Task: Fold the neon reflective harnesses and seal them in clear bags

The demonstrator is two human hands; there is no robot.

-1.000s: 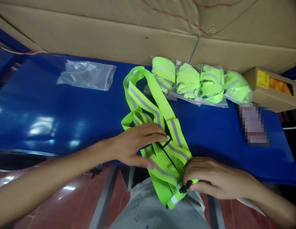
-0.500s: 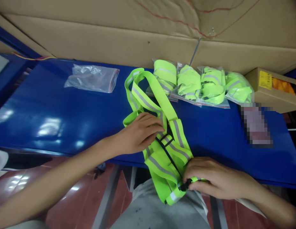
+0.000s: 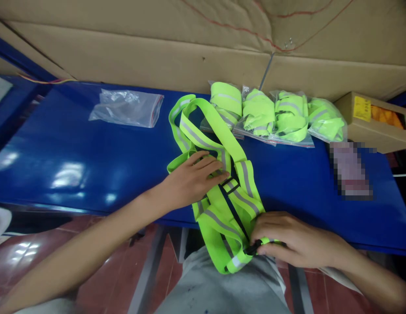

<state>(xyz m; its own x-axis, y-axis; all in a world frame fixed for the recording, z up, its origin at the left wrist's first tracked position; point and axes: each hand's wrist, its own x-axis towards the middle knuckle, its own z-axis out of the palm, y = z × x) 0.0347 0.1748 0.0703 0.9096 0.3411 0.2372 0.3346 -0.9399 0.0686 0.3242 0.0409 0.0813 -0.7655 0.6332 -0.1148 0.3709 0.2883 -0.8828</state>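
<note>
A fluorescent yellow-green reflective vest [image 3: 219,213] made of straps with grey stripes lies partly on the blue table and hangs over its front edge. My left hand [image 3: 198,179] is curled over the straps near a black slide buckle [image 3: 230,186]. Its fingers are slightly separated, and the thumb is hidden. Lower down at the right, my right hand [image 3: 288,237] is closed on the vest's strap beside a black buckle [image 3: 252,248]. Part of that strap end shows between thumb and fingers.
Several bagged vests [image 3: 258,113] stand along the back of the blue table [image 3: 91,152]. A clear zip bag [image 3: 127,108] lies at back left. On the right are a cardboard box [image 3: 383,122] and a blurred-out rectangular object [image 3: 350,170]. Brown cardboard [image 3: 140,56] lines the back.
My left hand has shifted slightly, its fingers a little more spread over the straps. The vest's hanging lower end has risen slightly. My right hand keeps its hold on the strap.
</note>
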